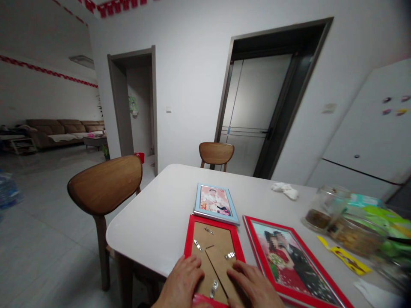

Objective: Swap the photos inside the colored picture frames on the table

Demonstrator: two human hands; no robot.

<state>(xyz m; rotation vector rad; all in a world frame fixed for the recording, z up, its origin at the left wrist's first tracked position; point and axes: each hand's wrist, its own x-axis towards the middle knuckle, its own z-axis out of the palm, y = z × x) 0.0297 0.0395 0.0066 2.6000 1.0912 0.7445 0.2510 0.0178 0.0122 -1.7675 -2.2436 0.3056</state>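
Note:
A red picture frame (pixel 189 239) lies face down at the table's near edge, its brown backing board (pixel 221 244) and several metal clips showing. My left hand (pixel 184 280) grips its left side, with curled fingers over the board. On the opposite side my right hand (pixel 255 284) holds it, fingertips on the board near a clip. Something pink shows by the left hand, partly hidden. Just beyond, touching or nearly so, is a light blue picture frame (pixel 198 199), face up. To the right lies a larger red picture frame (pixel 257 244) with a couple's photo, also face up.
The white table (pixel 150 214) carries a crumpled tissue (pixel 285 190), glass jars (pixel 321 214), a yellow packet (pixel 349 259) and green packages (pixel 388 220) on the right. Wooden chairs stand at the left (pixel 109 184) and far side (pixel 216 152).

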